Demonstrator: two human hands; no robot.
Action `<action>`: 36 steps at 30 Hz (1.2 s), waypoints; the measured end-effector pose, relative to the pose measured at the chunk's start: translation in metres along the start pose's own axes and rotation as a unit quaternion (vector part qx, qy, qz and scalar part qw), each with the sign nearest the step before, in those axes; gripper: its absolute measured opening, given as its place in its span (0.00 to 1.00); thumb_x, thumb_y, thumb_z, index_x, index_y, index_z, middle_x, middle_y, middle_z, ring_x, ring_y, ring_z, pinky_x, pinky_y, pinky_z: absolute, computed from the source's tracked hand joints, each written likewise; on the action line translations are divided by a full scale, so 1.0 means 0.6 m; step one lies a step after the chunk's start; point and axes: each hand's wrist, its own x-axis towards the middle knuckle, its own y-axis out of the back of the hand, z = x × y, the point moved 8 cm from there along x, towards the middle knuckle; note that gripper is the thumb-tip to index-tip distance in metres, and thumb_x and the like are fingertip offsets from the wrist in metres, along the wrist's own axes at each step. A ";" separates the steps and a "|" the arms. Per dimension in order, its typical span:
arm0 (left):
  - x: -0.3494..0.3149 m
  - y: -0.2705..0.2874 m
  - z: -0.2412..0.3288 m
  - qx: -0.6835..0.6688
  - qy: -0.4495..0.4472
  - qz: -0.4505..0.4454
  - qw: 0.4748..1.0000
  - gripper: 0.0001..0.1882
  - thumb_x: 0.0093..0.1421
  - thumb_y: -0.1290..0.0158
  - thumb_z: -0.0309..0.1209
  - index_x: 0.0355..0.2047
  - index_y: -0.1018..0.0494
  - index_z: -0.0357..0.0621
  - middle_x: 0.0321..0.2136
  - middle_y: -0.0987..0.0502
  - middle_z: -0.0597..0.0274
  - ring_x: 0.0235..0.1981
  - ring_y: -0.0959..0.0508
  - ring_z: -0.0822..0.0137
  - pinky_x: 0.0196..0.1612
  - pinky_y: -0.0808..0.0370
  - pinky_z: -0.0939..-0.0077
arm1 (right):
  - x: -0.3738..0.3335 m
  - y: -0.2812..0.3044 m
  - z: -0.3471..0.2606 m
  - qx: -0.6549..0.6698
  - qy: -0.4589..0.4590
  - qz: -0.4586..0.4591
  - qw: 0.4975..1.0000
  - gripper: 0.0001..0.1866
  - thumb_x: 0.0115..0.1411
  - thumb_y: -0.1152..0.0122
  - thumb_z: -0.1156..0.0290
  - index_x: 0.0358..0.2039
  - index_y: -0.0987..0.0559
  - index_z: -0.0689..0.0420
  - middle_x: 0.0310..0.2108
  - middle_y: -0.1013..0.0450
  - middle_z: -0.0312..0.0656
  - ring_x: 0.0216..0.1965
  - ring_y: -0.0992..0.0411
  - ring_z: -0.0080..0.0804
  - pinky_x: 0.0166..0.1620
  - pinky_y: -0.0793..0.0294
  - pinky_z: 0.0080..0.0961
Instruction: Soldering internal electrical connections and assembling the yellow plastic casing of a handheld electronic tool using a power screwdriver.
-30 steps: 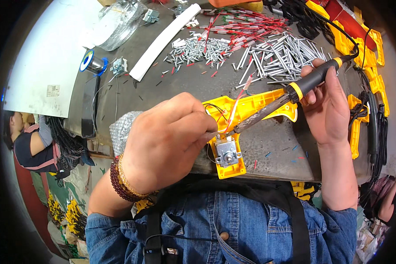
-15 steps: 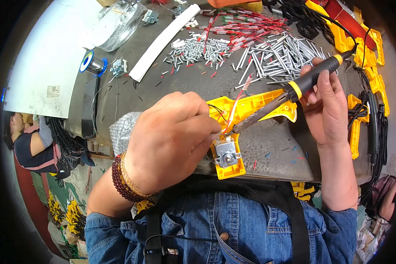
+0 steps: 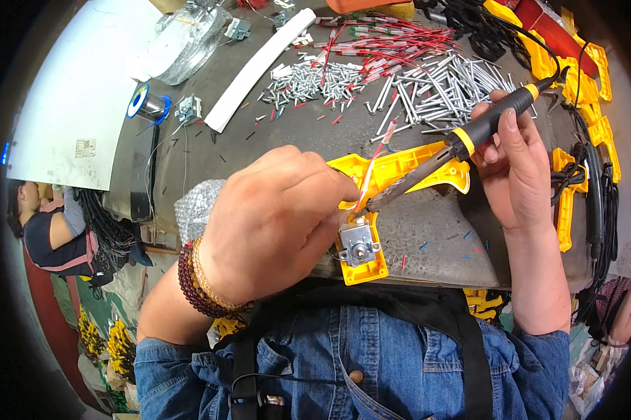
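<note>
Soldering iron (image 3: 487,126) sits snug in the right hand (image 3: 517,168), its black handle between thumb and fingers. The left hand (image 3: 277,206) is curled in, its fingertips partly hidden, so I cannot tell if it pinches anything. Make the grey metal block (image 3: 358,246) the middle of a clock. The iron's tip is near it, just past 12 o'clock, by a thin red and white wire (image 3: 366,180); I cannot tell if they touch. The right hand is at 2 o'clock and the left hand at 10. The block sits on the low end of the yellow shell (image 3: 399,166), whose long arm points to 2. Farther out on the dark table (image 3: 427,227), long screws (image 3: 452,91) lie at 1 o'clock, short screws (image 3: 312,84) a bit before 12, a white strip (image 3: 259,73) at 11, and a blue-rimmed spool (image 3: 149,105) at 10.
</note>
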 end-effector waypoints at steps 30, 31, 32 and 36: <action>0.050 -0.044 -0.115 -0.419 0.283 -0.116 0.855 0.13 0.57 0.36 0.26 0.41 0.20 0.30 0.33 0.17 0.57 0.33 0.18 0.73 0.41 0.21 0.82 | -0.001 -0.004 -0.001 -0.001 0.003 -0.003 1.000 0.18 0.69 0.41 0.65 0.54 0.32 0.60 0.42 0.23 0.41 0.29 0.31 0.19 0.36 0.30 0.19; 0.046 -0.039 -0.120 -0.419 0.284 -0.110 0.856 0.13 0.57 0.36 0.25 0.41 0.20 0.30 0.33 0.17 0.57 0.33 0.18 0.74 0.41 0.22 0.82 | -0.002 -0.005 -0.002 -0.003 0.003 -0.003 1.000 0.18 0.69 0.41 0.65 0.54 0.32 0.60 0.42 0.23 0.41 0.29 0.31 0.19 0.36 0.30 0.19; 0.041 -0.037 -0.124 -0.442 0.285 -0.113 0.843 0.15 0.57 0.36 0.26 0.43 0.20 0.30 0.35 0.17 0.58 0.35 0.19 0.75 0.42 0.22 0.82 | -0.003 -0.007 -0.002 -0.004 0.003 -0.006 1.000 0.19 0.69 0.42 0.65 0.54 0.32 0.60 0.42 0.23 0.42 0.29 0.31 0.19 0.36 0.30 0.19; 0.032 -0.032 -0.124 -0.494 0.251 -0.096 0.827 0.16 0.57 0.35 0.27 0.45 0.21 0.31 0.37 0.17 0.59 0.37 0.19 0.75 0.43 0.23 0.81 | -0.006 -0.008 0.002 -0.007 0.001 -0.011 1.000 0.18 0.70 0.43 0.65 0.55 0.32 0.60 0.43 0.24 0.42 0.29 0.31 0.19 0.34 0.30 0.19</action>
